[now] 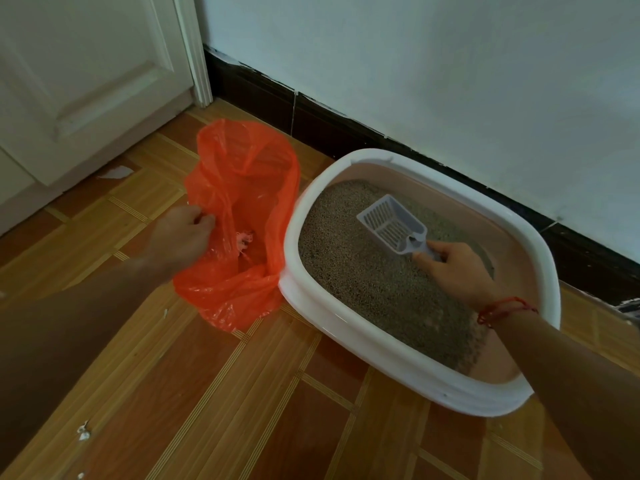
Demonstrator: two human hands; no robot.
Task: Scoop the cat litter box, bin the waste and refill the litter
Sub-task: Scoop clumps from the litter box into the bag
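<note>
A white litter box (349, 332) with a pink inner wall sits on the floor by the wall, filled with grey-brown litter (363, 271). My right hand (457, 268) grips the handle of a pale grey slotted scoop (391, 223), whose basket rests on the litter and looks empty. Left of the box lies an orange plastic bag (242, 188), open at the top. My left hand (183, 233) pinches the bag's near edge and holds it open. Something small and pale (244, 239) lies inside the bag.
A dark skirting board (311, 123) and white wall run behind the box. A white door (86, 81) stands at the back left. The floor is brown tile (207, 393) with small white scraps (83, 433) at the left.
</note>
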